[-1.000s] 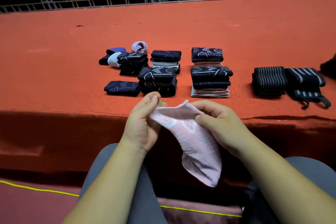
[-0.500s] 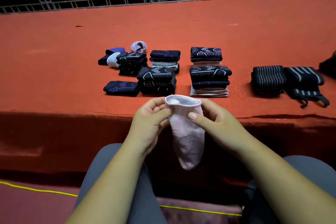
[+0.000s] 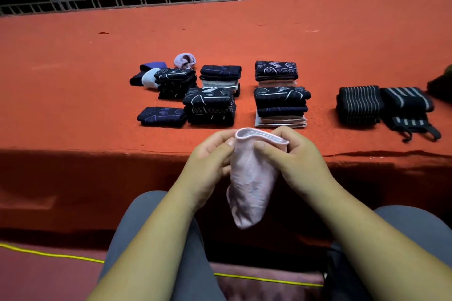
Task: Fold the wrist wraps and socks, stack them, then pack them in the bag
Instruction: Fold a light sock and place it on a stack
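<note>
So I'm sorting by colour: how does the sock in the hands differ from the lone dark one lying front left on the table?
The pink sock is pale, unfolded and hangs by its opened cuff between the left hand and right hand. The dark sock is navy with light line markings, folded flat into a compact bundle and rests untouched on the red table. Both carry a line pattern.

Pale pink sock [image 3: 249,188], navy white-patterned folded socks [image 3: 209,100], black white-striped wrist wraps [image 3: 358,105], orange-red table cover [image 3: 97,61]

Bare forearms, no sleeves in view; grey trousers [image 3: 151,239], perhaps blue-grey in this dim light.
</note>
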A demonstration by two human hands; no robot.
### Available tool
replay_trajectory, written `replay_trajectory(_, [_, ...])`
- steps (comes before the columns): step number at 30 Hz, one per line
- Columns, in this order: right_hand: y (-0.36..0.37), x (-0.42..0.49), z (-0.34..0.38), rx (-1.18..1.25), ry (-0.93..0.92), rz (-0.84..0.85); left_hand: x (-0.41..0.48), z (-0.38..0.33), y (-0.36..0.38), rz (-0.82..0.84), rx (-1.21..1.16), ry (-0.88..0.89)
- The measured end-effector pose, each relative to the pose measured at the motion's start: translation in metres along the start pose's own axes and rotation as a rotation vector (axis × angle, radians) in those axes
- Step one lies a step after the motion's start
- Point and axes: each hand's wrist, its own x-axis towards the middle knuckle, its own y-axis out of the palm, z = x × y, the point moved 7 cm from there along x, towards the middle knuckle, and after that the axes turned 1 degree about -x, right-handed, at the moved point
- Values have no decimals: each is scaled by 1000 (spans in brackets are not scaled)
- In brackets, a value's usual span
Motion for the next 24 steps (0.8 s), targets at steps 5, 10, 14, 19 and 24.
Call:
replay_trajectory(5, [-16, 3, 4, 18, -20, -157, -3, 21, 12, 197, 163, -98])
replay_trajectory(10, [-22, 6, 1, 148, 7, -182, -4, 22, 9, 140, 262, -63])
replay_trajectory(14, [-14, 5, -10, 243, 152, 0, -5, 15, 10, 62, 103, -51])
replay_trajectory(19, [-19, 6, -12, 149, 120, -21, -5, 6, 12, 18, 89, 18])
replay_trajectory(24, [-32, 9, -10, 128, 65, -159, -7, 10, 11, 98, 197, -77])
